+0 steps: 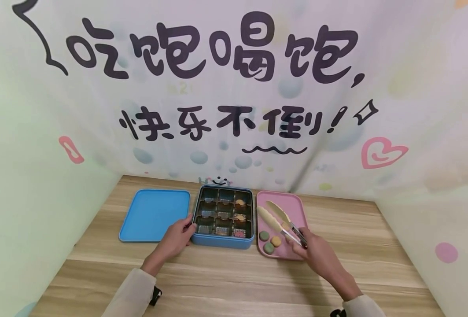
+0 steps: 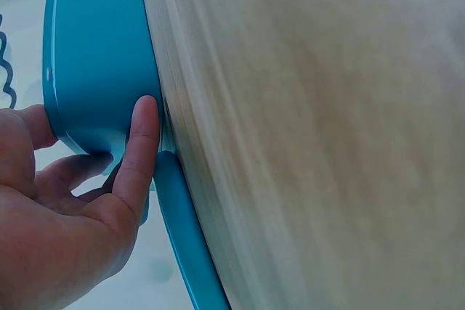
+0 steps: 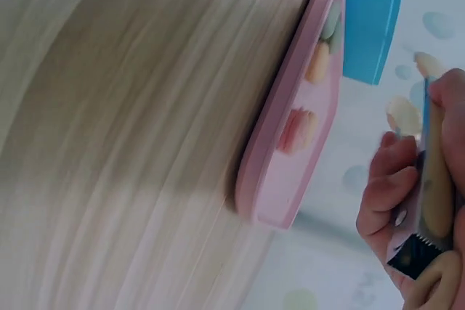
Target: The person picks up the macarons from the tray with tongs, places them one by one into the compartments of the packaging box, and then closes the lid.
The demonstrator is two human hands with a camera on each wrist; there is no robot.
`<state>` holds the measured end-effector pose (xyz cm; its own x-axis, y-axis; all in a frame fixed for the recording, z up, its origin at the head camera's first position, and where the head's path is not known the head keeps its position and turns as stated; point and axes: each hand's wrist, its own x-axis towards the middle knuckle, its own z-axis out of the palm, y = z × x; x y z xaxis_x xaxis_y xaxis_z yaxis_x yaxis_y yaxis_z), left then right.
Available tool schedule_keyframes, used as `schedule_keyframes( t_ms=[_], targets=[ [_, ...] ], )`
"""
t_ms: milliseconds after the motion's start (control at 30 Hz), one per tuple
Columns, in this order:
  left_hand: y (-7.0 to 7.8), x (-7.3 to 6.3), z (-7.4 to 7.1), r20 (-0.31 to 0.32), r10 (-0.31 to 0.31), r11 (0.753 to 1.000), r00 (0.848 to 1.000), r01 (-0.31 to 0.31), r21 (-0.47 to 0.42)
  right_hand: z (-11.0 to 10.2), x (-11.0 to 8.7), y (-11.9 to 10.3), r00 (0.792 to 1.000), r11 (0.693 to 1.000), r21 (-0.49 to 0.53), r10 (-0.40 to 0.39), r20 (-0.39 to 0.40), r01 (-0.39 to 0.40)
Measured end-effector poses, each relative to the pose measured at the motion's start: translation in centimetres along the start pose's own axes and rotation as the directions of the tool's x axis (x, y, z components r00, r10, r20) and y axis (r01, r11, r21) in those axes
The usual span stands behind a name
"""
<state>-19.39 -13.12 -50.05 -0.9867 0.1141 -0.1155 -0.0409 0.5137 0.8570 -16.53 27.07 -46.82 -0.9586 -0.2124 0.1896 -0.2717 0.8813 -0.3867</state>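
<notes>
My left hand (image 1: 175, 237) grips the near left corner of a blue box (image 1: 222, 240), thumb at the rim and fingers against the side. Inside the box is a dark divided insert; its right column holds yellow macarons (image 1: 240, 217) and a pink one (image 1: 239, 233). My right hand (image 1: 317, 253) holds food tongs (image 1: 293, 233) with cream tips, spread apart above a pink tray (image 1: 297, 202). On the tray lie two green macarons (image 1: 269, 248) and a yellow one (image 1: 275, 241). A pink macaron (image 3: 296, 131) shows there in the right wrist view.
Left of the box lies a blue lid (image 1: 154, 215), its rim close to the box. All stand on a wood-grain table (image 1: 226, 281). Behind them hangs a printed backdrop (image 1: 226, 92) with large black lettering, and pale walls flank the table.
</notes>
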Motion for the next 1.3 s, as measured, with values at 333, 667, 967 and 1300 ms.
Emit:
schedule_keyframes(
  t_ms=[333, 667, 967, 1300],
  targets=[
    [0.0, 0.1, -0.1, 0.002, 0.011, 1.0, 1.0, -0.011, -0.002, -0.9, 0.4, 2.6, 0.997, 0.994, -0.082, -0.064, 0.051, 0.068],
    [-0.1, 0.2, -0.1, -0.003, 0.013, 1.0, 1.0, -0.013, 0.002, -2.1, 0.3, 4.1, 0.963, 0.962, -0.162, -0.186, 0.193, 0.218],
    [0.1, 0.0, -0.1, -0.001, 0.015, 1.0, 1.0, -0.015, -0.011, -2.7, 0.2, 4.1, 0.954, 0.959, -0.165, -0.188, 0.234, 0.229],
    [-0.2, 0.1, -0.1, -0.006, 0.022, 1.0, 1.0, -0.023, -0.003, -2.9, 0.4, 3.5, 0.956, 0.956, -0.192, -0.177, 0.232, 0.223]
  ],
)
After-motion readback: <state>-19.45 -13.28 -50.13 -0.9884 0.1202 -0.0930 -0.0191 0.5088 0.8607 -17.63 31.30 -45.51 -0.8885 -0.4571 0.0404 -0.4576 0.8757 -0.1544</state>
